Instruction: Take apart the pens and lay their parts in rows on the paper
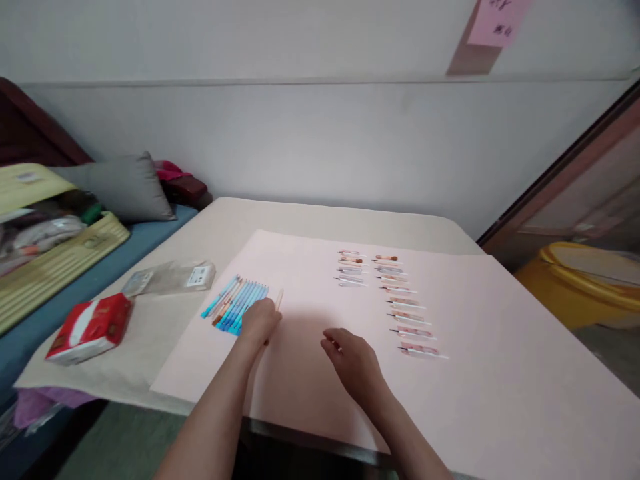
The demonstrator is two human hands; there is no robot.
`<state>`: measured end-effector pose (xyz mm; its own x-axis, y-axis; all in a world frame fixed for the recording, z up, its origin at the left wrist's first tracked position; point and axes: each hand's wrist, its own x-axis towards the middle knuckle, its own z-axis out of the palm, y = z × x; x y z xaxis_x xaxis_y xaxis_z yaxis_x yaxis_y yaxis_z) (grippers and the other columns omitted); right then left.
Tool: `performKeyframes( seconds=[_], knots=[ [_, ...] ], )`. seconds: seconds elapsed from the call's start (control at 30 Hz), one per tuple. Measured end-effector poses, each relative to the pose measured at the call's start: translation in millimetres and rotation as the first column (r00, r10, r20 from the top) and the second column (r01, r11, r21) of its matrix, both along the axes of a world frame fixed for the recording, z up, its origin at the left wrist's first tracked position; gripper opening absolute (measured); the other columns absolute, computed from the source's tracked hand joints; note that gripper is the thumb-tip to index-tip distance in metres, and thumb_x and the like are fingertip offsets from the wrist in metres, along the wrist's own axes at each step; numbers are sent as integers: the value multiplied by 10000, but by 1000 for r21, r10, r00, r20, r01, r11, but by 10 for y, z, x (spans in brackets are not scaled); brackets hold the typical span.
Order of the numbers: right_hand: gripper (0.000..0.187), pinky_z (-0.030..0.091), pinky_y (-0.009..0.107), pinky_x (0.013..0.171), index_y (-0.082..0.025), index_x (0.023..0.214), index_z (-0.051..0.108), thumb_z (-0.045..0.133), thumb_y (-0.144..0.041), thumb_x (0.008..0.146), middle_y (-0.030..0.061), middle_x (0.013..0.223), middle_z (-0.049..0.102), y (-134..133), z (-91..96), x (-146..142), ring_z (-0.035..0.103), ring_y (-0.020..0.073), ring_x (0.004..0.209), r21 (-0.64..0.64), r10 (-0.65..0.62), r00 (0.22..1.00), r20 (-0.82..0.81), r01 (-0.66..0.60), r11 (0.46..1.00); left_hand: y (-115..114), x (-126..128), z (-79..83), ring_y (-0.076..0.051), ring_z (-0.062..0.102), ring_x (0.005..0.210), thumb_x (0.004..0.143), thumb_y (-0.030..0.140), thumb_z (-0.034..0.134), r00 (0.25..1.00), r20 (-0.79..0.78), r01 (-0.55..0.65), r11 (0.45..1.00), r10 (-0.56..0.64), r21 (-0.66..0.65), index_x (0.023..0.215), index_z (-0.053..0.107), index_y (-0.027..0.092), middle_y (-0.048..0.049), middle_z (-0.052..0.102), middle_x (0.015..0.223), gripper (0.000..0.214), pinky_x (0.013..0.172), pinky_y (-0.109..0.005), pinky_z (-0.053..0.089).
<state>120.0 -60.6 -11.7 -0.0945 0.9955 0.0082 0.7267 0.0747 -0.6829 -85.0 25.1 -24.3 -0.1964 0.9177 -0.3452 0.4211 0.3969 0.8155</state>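
Note:
My left hand (260,321) is closed around a cream-coloured pen (279,300) with a brown end, just right of a row of pens. That row of blue pens (239,303), with a few brown-and-cream ones among them, lies side by side on the pink sheet (305,400). Over the middle of the sheet hovers my right hand (353,357), its fingers curled loosely, thumb and fingertip slightly apart and nothing visible between them. To its right, slim pens in clear wrappers (407,317) form a column. A shorter column of similar pens (351,270) lies beside it.
A clear plastic case (170,277) and a red-and-white tissue pack (90,327) lie at the table's left. Beyond them are a grey pillow (120,187) and an open box (65,247). A yellow bin (580,287) stands right of the table; a wall rises behind.

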Motion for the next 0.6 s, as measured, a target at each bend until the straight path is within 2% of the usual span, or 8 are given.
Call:
performKeyframes(
  seconds=[0.1, 0.13, 0.2, 0.27, 0.33, 0.4, 0.5, 0.6],
  knots=[
    [246, 434, 306, 732, -208, 958, 659, 461, -292, 839, 56, 929, 685, 40, 60, -9, 614, 191, 843, -56, -61, 945, -321, 46, 997, -22, 182, 117, -175, 581, 599, 664, 165, 582, 985, 123, 124, 992, -123, -2, 555, 482, 176, -44, 582, 552, 148, 589, -265, 403],
    [243, 444, 303, 718, -201, 963, 650, 471, -300, 831, 57, 922, 681, 51, 77, -15, 614, 188, 836, -108, -102, 895, -435, 61, 992, -47, 253, 154, -149, 568, 572, 699, 211, 561, 964, 213, 158, 987, -158, 17, 613, 500, 176, -39, 608, 596, 112, 571, -251, 401],
    [237, 460, 290, 677, -189, 960, 632, 504, -321, 810, 62, 926, 670, 63, 109, -30, 617, 185, 836, -239, -203, 754, -625, 63, 969, -113, 390, 215, -114, 553, 571, 709, 238, 569, 862, 470, 169, 982, -191, 90, 700, 524, 170, -33, 632, 665, 82, 551, -221, 388],
    [249, 464, 276, 640, -174, 932, 623, 538, -364, 795, 69, 904, 660, 60, 136, -50, 621, 174, 798, -348, -289, 603, -744, 19, 937, -182, 502, 252, -96, 547, 594, 689, 221, 609, 761, 616, 149, 979, -204, 140, 753, 552, 158, -36, 642, 719, 106, 538, -199, 372],
    [291, 443, 251, 570, -160, 885, 612, 557, -429, 788, 55, 800, 646, 48, 152, -71, 605, 140, 665, -414, -343, 477, -809, -49, 909, -237, 582, 267, -94, 553, 612, 682, 207, 636, 696, 682, 161, 974, -226, 158, 786, 574, 150, -44, 650, 757, 133, 546, -200, 380],
    [329, 363, 211, 460, -151, 832, 595, 559, -475, 784, 14, 653, 599, 37, 154, -86, 523, 90, 496, -437, -369, 400, -839, -90, 895, -267, 629, 270, -107, 572, 629, 693, 209, 650, 626, 741, 192, 969, -243, 155, 816, 588, 143, -59, 659, 789, 152, 587, -226, 417],
    [308, 187, 192, 371, -147, 768, 573, 573, -454, 779, -50, 494, 480, 35, 137, -93, 346, 41, 361, -429, -370, 359, -857, -97, 898, -268, 649, 270, -161, 626, 774, 736, 240, 647, 509, 844, 132, 985, -166, 113, 932, 606, 132, -109, 674, 915, 228, 716, -290, 471],
    [263, 109, 198, 369, -144, 745, 568, 570, -404, 782, -79, 431, 395, 37, 133, -93, 239, 26, 337, -432, -371, 314, -874, -150, 889, -245, 627, 266, -213, 613, 976, 775, 242, 626, 402, 913, 15, 998, -69, 68, 1030, 596, 118, -156, 654, 1051, 285, 841, -327, 468]
  ],
)
